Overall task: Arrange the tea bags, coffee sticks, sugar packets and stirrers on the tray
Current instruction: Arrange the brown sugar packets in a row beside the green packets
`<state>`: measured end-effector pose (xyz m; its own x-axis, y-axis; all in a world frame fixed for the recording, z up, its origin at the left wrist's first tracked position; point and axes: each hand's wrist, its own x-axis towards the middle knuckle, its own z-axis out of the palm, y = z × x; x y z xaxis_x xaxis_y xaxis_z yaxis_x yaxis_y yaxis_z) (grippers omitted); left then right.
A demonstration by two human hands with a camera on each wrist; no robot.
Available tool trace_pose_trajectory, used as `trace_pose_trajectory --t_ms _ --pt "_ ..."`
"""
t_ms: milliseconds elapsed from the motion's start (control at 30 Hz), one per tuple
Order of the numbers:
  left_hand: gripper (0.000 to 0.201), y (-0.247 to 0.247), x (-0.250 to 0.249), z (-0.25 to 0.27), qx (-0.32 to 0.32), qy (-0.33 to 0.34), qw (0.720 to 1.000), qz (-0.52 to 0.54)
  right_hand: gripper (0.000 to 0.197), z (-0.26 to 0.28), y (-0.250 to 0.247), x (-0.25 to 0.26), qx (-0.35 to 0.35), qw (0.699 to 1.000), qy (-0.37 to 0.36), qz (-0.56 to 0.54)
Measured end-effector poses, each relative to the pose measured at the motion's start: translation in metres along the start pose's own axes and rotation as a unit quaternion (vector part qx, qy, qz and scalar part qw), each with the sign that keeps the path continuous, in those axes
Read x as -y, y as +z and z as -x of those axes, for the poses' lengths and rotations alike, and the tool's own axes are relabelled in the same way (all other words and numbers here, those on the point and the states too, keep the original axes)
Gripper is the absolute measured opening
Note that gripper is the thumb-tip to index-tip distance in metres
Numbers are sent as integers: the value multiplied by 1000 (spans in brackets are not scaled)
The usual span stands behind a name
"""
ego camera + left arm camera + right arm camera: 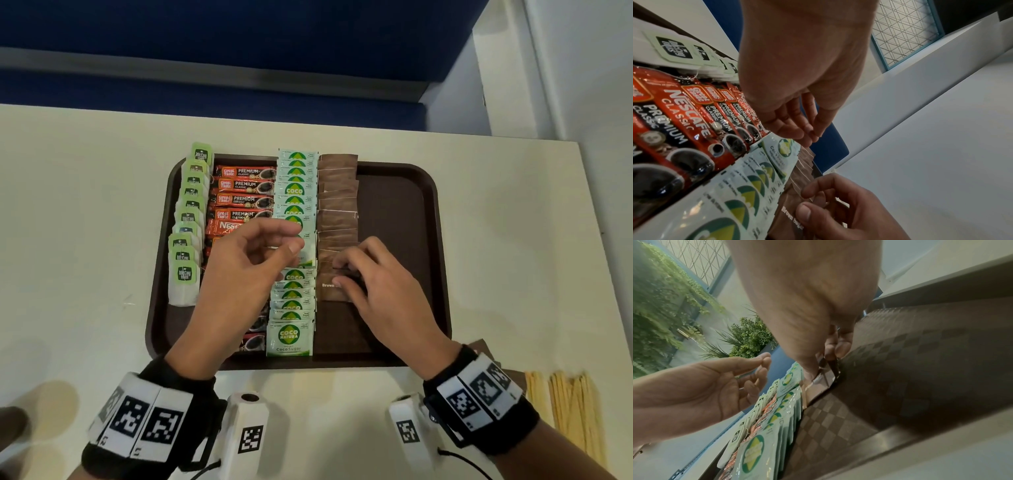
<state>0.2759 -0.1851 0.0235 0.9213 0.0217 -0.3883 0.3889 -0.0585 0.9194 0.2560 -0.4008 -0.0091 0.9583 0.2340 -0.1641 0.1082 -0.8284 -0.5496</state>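
Stirrers [568, 407] right of tray [404, 246]

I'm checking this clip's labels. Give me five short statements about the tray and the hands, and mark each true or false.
1. The right hand pinches a brown paper sugar packet in the row on the dark brown plastic tray. True.
2. The left hand grips a red coffee stick. False: it hangs above the rows with fingers loosely curled, holding nothing.
3. The pale wooden stirrers already lie on the tray. False: they lie on the cream table, off the tray's near right corner.
4. The green-tagged tea bags form the leftmost row. True.
5. The red coffee sticks lie between the tea bags and the pale green coco sugar packets. True.
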Motion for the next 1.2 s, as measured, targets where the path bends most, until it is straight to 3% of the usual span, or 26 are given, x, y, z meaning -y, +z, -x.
trace_pose_trajectory --t_ms 267,367,500,600,667,767,867,1000,1200 --pt "15 13 -8 1 11 4 1000 -16 20 23 -21 -6 -96 989 71 -89" --pt "14 36 -17 5 59 15 997 -41 17 59 -35 -6 -162 969 114 -150" --pt "14 88 -23 19 176 40 978 -105 16 127 -36 -3 -221 945 174 -168" --pt "11 131 -17 41 291 79 927 -222 19 180 -27 -8 -263 925 221 -160" --pt "12 158 -10 60 377 78 879 -280 23 212 -22 -18 -299 894 281 -180" --pt "23 188 4 79 434 98 825 -349 38 246 -10 -37 -317 851 368 -202" --pt "38 220 22 90 436 160 779 -421 44 267 -3 -56 -311 827 425 -196" --pt "61 244 38 94 386 243 707 -540 54 267 4 -65 -279 814 461 -219" --pt "103 251 47 98 359 255 622 -648 55 246 12 -58 -244 825 460 -221"
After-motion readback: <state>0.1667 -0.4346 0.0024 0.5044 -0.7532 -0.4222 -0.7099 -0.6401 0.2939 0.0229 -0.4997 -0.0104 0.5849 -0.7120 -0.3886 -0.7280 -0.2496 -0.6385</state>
